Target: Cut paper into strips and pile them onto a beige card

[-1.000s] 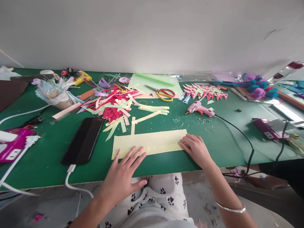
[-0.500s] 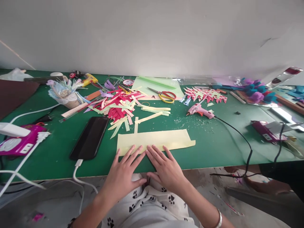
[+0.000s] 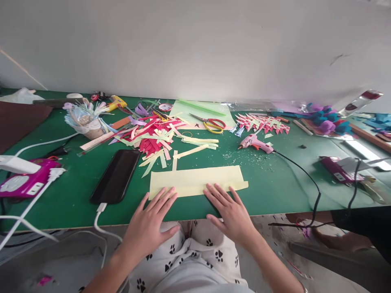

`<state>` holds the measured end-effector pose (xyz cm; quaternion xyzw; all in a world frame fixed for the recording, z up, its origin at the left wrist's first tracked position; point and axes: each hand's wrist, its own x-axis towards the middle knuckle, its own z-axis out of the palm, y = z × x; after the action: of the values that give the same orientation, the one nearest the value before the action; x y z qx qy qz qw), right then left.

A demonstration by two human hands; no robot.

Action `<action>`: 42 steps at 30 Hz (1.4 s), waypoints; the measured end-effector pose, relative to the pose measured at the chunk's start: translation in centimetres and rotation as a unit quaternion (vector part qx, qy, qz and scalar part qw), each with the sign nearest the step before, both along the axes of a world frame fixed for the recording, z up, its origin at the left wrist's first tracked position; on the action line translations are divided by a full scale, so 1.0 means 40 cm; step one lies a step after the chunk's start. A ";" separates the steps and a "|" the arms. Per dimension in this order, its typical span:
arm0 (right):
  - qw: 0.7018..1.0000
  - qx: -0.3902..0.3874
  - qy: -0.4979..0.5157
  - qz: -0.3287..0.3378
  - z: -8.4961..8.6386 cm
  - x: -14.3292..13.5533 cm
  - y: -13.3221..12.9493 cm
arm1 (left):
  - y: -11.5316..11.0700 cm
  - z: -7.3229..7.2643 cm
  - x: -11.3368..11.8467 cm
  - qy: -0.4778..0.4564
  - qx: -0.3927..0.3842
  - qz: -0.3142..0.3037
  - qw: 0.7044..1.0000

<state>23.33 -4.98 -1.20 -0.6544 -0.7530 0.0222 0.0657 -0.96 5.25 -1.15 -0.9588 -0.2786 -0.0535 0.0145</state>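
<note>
A pale yellow strip of paper (image 3: 195, 180) lies flat on the green table (image 3: 195, 207), with a narrow tab sticking out at its right end. The fingertips of my left hand (image 3: 152, 219) rest on its lower left edge, fingers spread. My right hand (image 3: 230, 213) lies with spread fingers on the lower edge, right of the middle. Neither hand grips anything. Just beyond the paper are loose cream strips (image 3: 192, 151) and a heap of red, pink and pale green strips (image 3: 154, 140).
A black phone (image 3: 116, 176) with a white cable lies left of the paper. Scissors (image 3: 210, 123) and a pink glue gun (image 3: 255, 143) lie farther back. Purple power sockets (image 3: 26, 179) stand at far left, another (image 3: 340, 170) at right. Another person's foot shows at lower right.
My hands have moved apart along the paper's lower edge, the left one leftward and the right one rightward. The view has shifted slightly.
</note>
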 end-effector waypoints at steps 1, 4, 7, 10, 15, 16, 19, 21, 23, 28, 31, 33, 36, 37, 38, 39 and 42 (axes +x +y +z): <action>1.000 0.001 -0.007 -0.008 0.000 0.013 -0.009 | 0.000 0.001 -0.014 0.000 0.006 0.009 1.000; 0.999 0.004 -0.028 -0.029 -0.006 0.054 -0.036 | -0.001 0.003 -0.055 0.003 0.023 0.029 0.999; 0.997 0.008 -0.050 -0.067 -0.019 0.097 -0.064 | -0.003 0.002 -0.082 0.008 0.038 0.039 0.998; 0.992 0.011 -0.066 -0.107 -0.030 0.132 -0.086 | -0.003 0.000 -0.093 0.009 0.056 0.044 0.997; 0.989 0.006 -0.071 -0.132 -0.030 0.142 -0.096 | 0.002 -0.002 -0.099 -0.001 0.088 0.028 0.996; 0.989 0.005 -0.070 -0.132 -0.028 0.140 -0.096 | 0.002 -0.001 -0.100 -0.005 0.094 0.020 0.995; 0.990 0.002 -0.061 -0.129 -0.025 0.138 -0.096 | -0.002 0.003 -0.095 -0.021 0.112 0.007 0.993; 0.991 -0.004 -0.052 -0.125 -0.020 0.141 -0.096 | -0.007 0.011 -0.073 -0.041 0.113 0.010 0.993; 0.991 -0.002 -0.040 -0.125 -0.011 0.144 -0.090 | -0.012 0.022 -0.029 -0.066 0.091 0.006 0.994; 0.986 0.076 -0.007 -0.145 0.020 0.105 -0.019 | -0.009 0.051 0.134 -0.108 -0.022 -0.028 0.993; 0.992 0.088 0.045 -0.080 0.023 0.057 0.042 | 0.008 0.053 0.202 -0.073 -0.050 -0.034 0.995; 0.994 0.081 0.071 -0.027 0.020 0.034 0.076 | 0.024 0.045 0.221 -0.070 -0.057 -0.038 0.995; 0.993 0.104 0.046 0.020 0.014 0.025 0.105 | 0.048 0.031 0.224 -0.073 -0.013 -0.077 0.994; 0.992 0.119 0.026 0.037 0.013 0.026 0.111 | 0.055 0.028 0.223 -0.074 0.022 -0.099 0.992; 0.989 0.134 0.008 0.056 0.014 0.028 0.116 | 0.060 0.027 0.222 -0.077 0.061 -0.120 0.988; 0.986 0.150 -0.006 0.074 0.017 0.029 0.120 | 0.064 0.029 0.222 -0.086 0.098 -0.136 0.982; 0.971 0.218 -0.013 0.097 0.037 0.025 0.132 | 0.068 0.054 0.222 -0.137 0.157 -0.136 0.969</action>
<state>24.34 0.32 0.27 -0.5485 -0.8003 -0.1449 0.1942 7.93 7.95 1.00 -0.9569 -0.1328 -0.2289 0.1193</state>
